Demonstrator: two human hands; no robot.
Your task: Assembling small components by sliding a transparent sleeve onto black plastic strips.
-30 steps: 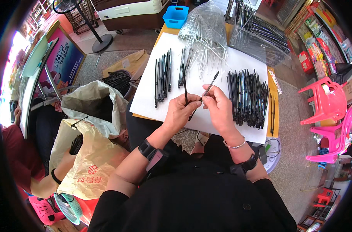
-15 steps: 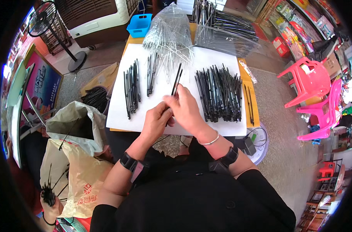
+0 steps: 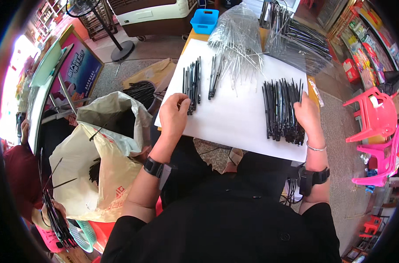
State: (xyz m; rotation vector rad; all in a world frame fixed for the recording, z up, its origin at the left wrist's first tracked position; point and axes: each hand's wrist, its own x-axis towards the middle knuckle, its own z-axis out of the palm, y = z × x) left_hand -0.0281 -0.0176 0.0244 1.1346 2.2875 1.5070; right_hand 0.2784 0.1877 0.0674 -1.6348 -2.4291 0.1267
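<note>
Two groups of thin black rods lie on a white sheet: a smaller left group (image 3: pixel 193 81) and a dense right group (image 3: pixel 280 111). A few more black rods (image 3: pixel 215 76) lie between them. My left hand (image 3: pixel 174 116) is at the near left edge of the left group, its fingers curled in; whatever they pinch is hidden. My right hand (image 3: pixel 307 116) is closed at the right edge of the right group, on a black rod (image 3: pixel 301 90) whose upper end shows above the fingers. Thin clear sticks (image 3: pixel 241 61) spill from a plastic bag (image 3: pixel 236 28) at the sheet's far side.
More black rods (image 3: pixel 311 37) lie in clear plastic at the far right, and a blue basket (image 3: pixel 204 22) stands at the far edge. Open sacks (image 3: pixel 83 171) stand at my left. Beside them another person's hand holds a bundle of black rods (image 3: pixel 57 219). Pink chairs (image 3: pixel 375 114) stand right.
My hands were together over the middle of the sheet with black rods. They have parted, left hand to the left group, right hand to the right group. The view has shifted left.
</note>
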